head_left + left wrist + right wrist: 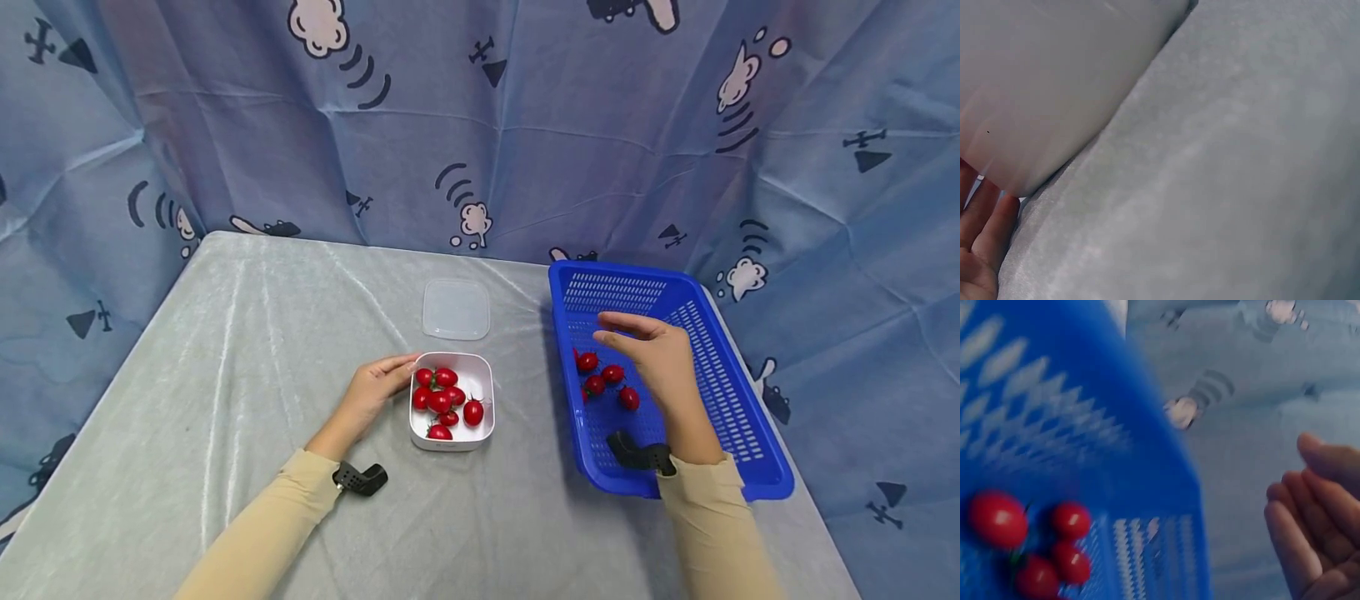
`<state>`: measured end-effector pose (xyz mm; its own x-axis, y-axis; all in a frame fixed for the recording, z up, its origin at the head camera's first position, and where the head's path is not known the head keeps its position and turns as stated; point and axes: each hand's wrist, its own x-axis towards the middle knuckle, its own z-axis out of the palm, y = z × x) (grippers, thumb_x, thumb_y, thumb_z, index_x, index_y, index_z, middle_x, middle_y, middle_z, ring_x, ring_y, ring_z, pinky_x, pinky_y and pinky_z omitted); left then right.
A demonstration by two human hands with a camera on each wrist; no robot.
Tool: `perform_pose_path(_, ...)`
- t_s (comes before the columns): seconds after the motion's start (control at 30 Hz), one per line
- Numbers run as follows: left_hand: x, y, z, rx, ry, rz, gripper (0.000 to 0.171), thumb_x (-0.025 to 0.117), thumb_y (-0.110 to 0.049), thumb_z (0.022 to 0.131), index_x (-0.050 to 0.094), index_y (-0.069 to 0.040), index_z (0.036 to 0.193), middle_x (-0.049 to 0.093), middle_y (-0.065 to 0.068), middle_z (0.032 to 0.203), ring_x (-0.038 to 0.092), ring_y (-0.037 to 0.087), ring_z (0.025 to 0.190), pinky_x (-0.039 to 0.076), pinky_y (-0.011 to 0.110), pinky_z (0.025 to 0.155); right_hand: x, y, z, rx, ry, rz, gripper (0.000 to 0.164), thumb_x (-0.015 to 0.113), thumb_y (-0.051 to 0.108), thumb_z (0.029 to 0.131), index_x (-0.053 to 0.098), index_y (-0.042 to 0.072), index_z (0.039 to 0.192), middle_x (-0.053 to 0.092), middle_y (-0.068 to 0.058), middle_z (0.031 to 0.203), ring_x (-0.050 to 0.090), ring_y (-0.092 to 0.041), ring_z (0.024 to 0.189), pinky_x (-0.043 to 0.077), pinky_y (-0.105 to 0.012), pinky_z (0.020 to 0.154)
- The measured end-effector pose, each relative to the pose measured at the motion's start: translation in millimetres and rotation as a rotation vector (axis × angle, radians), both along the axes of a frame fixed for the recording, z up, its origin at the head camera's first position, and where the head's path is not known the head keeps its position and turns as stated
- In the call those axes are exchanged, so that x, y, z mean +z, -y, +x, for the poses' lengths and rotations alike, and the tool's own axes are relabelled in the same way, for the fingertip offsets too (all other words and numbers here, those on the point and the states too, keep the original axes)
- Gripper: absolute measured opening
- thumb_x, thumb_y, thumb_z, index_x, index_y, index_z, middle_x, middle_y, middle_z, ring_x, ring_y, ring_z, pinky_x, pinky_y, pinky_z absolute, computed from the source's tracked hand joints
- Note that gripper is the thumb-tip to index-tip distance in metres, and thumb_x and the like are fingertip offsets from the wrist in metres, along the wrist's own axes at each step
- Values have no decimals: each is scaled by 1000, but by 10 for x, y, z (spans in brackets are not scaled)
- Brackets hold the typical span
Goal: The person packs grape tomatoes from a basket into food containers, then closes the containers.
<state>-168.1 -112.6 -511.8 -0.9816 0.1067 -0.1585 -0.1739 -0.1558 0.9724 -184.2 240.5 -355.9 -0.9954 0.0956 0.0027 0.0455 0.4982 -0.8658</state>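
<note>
A white square container (452, 445) holds several red cherry tomatoes (439, 402). My left hand (372, 392) is at its left side, with extended fingers touching the outer wall; the left wrist view shows the fingertips (1007, 209) against that wall. Over the blue basket (750, 400) my right hand (660, 358) hovers with thumb and fingers apart and nothing between them. More cherry tomatoes (612, 374) lie on the basket floor, left of and below that hand. In the right wrist view the hand (1316, 531) appears beside the basket rim, its fingers loosely bent.
A clear flat lid (456, 310) lies on the table just behind the container. Pale cloth covers the table (300, 333). A blue patterned curtain (420, 125) hangs along the back and right. The basket's raised walls stand near the table's right edge.
</note>
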Motion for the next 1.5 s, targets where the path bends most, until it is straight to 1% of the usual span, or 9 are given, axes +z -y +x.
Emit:
perform_pose_path(0.07,3,-1,-2,-2,-2,3,40,60,-15,99,58,9,132,72,-3,117,65,-4,97,54,17,92,-52,-119,-45,25,11,13,49,78,33,86,69,2,124,68,28,94,65,6,97,50,-7,86)
perform_pose_path(0.17,7,-1,-4,-3,-6,3,40,60,-15,99,58,9,132,72,-6,114,65,-5,97,54,16,92,-128,-296,-114,62,55,53,53,77,36,87,67,2,126,67,29,95,63,8,97,50,-25,103)
perform_pose_path(0.3,12,0,-1,-3,-5,-3,40,59,-15,99,58,9,132,72,-4,116,64,-5,97,54,16,92,-201,-509,-198,115,138,121,60,76,42,86,64,3,130,72,11,114,60,11,95,39,-55,115)
perform_pose_path(0.4,13,-2,4,-4,-2,-13,40,59,-15,99,58,8,132,71,0,120,64,-5,97,54,16,92,-250,-646,-258,151,197,136,64,77,43,85,62,4,133,71,3,121,59,14,92,35,-60,116)
perform_pose_path(0.47,10,-1,8,-4,-1,-17,40,59,-15,99,58,8,132,70,2,122,64,-5,97,54,16,92,-295,-732,-300,181,238,117,65,77,42,85,60,3,135,71,6,121,60,13,93,32,-61,117)
perform_pose_path(0.6,-2,1,11,-7,4,-12,40,59,-14,100,58,8,132,70,5,124,65,-4,98,54,16,92,-395,-860,-370,226,325,99,65,76,37,87,56,2,138,64,-11,135,62,7,101,29,-64,117)
perform_pose_path(0.87,9,-11,9,-4,5,-9,40,59,-14,99,58,8,132,69,8,126,65,-4,98,54,17,92,-592,-1014,-474,232,420,106,61,72,33,92,53,4,142,56,-17,143,46,-38,138,32,-61,117)
perform_pose_path(1.2,-7,-1,1,4,10,0,40,60,-15,99,58,8,132,71,0,121,65,-4,97,54,17,92,-764,-1029,-537,230,478,96,62,73,29,91,52,2,143,52,-20,145,42,-40,141,27,-62,119)
perform_pose_path(1.5,-14,3,-3,-1,10,6,41,60,-16,99,58,8,132,72,-3,117,65,-4,97,54,17,92,-813,-1008,-536,238,481,135,62,77,28,88,56,-1,138,67,-14,128,63,-25,122,31,-61,117)
